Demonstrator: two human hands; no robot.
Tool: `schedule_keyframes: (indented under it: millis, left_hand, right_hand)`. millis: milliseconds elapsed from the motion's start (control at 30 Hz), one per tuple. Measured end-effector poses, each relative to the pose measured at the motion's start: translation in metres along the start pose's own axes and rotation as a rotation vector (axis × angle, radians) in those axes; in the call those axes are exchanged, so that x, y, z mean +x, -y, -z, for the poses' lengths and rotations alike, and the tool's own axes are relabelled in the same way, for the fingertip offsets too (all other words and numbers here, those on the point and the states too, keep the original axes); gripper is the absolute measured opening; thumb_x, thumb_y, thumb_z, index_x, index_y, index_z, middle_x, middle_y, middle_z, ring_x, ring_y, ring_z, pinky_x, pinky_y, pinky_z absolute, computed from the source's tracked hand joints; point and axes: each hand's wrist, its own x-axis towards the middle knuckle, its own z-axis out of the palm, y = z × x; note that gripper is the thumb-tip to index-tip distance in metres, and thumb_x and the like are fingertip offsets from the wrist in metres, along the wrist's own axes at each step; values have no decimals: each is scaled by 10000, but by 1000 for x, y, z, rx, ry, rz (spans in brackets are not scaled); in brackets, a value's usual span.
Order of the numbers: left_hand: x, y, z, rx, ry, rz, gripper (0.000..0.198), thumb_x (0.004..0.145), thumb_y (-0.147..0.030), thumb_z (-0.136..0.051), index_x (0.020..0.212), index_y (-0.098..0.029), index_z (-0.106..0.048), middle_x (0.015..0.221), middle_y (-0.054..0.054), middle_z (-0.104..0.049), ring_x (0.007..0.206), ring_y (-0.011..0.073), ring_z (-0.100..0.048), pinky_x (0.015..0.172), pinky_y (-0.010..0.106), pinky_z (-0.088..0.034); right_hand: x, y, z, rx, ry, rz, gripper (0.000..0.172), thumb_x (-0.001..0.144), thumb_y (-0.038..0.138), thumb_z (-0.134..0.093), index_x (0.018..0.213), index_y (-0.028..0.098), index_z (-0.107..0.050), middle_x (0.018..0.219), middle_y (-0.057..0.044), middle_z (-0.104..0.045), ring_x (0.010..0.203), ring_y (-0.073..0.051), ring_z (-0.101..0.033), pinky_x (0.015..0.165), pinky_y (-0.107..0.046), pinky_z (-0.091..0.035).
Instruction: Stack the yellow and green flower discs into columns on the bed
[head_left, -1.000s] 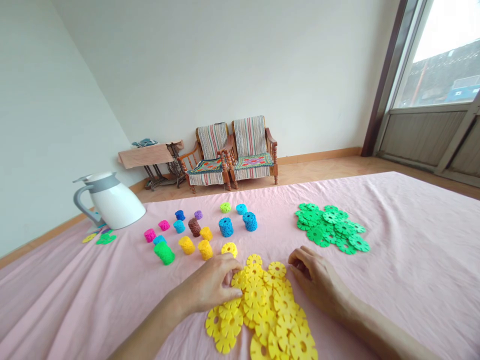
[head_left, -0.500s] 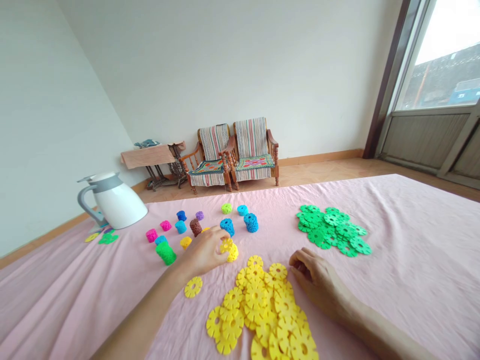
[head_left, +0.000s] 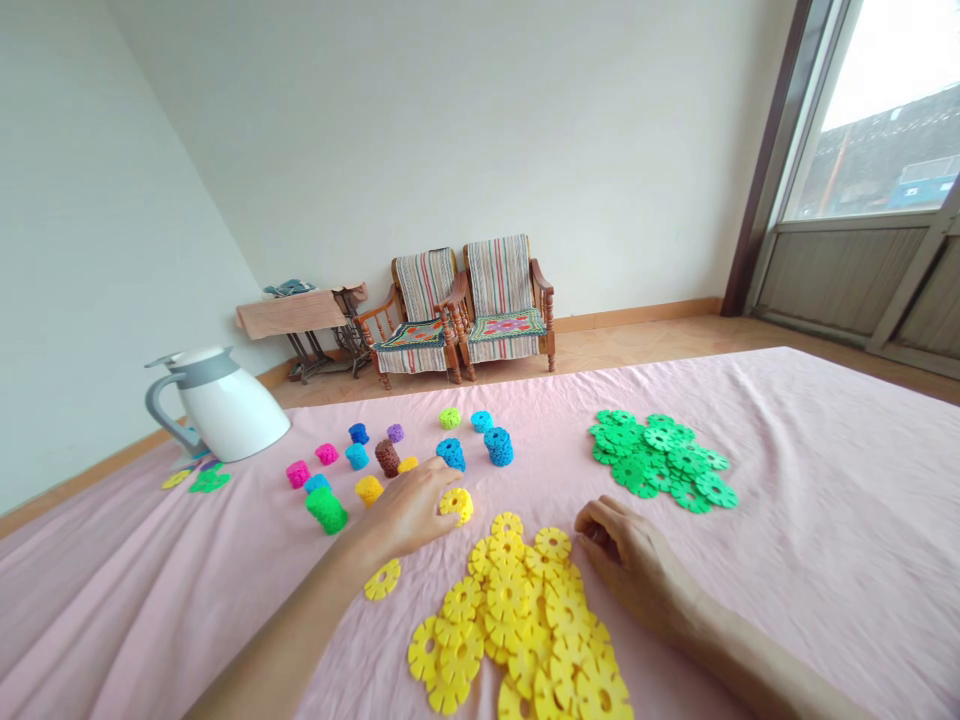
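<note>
My left hand point(head_left: 415, 510) is over the cloth left of centre, thumb and fingers closed about the edge of a yellow notched plastic disc point(head_left: 453, 503). That disc sits on top of a short yellow stack, partly hidden by the hand. Below lies a loose heap of yellow discs point(head_left: 510, 595), with a single yellow disc point(head_left: 382, 580) apart on its left. My right hand point(head_left: 619, 550) rests on the cloth beside the heap's right edge, fingers curled in, nothing visible in them.
Green discs point(head_left: 652, 455) lie in a pile at right. Several small stacks, including a green stack point(head_left: 326, 510), a brown stack point(head_left: 387, 457) and a blue stack point(head_left: 498, 447), stand beyond my left hand. A white jug point(head_left: 232, 410) stands at the far left of the pink cloth point(head_left: 810, 480).
My left hand has lowered the yellow disc onto the yellow stack; it was tilted just above it before. My right hand stays in place. The view has shifted slightly.
</note>
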Motion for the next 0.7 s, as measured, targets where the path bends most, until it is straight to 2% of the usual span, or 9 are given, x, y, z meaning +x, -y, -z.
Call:
schedule_keyframes:
  millis: [100, 167, 233, 300, 567, 700]
  left_hand:
    - [-13, -20, 2, -85, 21, -86, 281, 736, -184, -572, 1006, -226, -640, 967, 27, -602, 854, 198, -578, 743, 284, -430]
    - [-23, -34, 2, -188, 123, -177, 282, 704, -201, -638, 985, -221, -637, 936, 9, -604, 804, 176, -573, 747, 278, -434]
    - [-31, -45, 0, -227, 206, -218, 367, 686, -244, -697, 1045, -232, -623, 963, 7, -603, 795, 173, -567, 734, 279, -438]
    - [-36, -52, -4, -224, 238, -233, 417, 679, -267, -725, 1081, -239, -616, 981, 13, -603, 837, 187, -564, 756, 291, -436]
    - [-36, -57, -14, -229, 216, -245, 356, 678, -184, -672, 1026, -242, -630, 924, 2, -571, 845, 172, -549, 739, 265, -431]
    - [-38, -60, -18, -207, 160, -226, 293, 638, -157, -630, 926, -217, -625, 874, 3, -567, 805, 169, -545, 725, 268, -431]
  right_hand:
    - [-1, -2, 0, 0, 2, 5, 136, 771, 100, -451, 757, 206, -536, 747, -5, -571, 652, -134, -541, 594, -249, -381]
    - [-1, -2, 0, -2, 4, 3, 138, 771, 98, -451, 760, 205, -538, 748, -5, -570, 654, -134, -542, 592, -247, -379]
    - [-1, -1, 0, -5, 5, 1, 136, 770, 98, -453, 758, 203, -539, 746, -6, -570, 654, -135, -542, 588, -246, -376]
    - [-1, 0, 1, -11, 6, 2, 136, 771, 98, -453, 757, 201, -541, 746, -8, -570, 654, -136, -540, 587, -247, -375]
    - [0, 3, 4, -1, 16, -2, 129, 773, 98, -460, 752, 199, -538, 756, -11, -572, 653, -134, -544, 594, -245, -389]
    - [-1, 2, 2, 2, 11, -3, 123, 773, 105, -463, 747, 201, -536, 748, -8, -572, 648, -133, -545, 588, -243, -389]
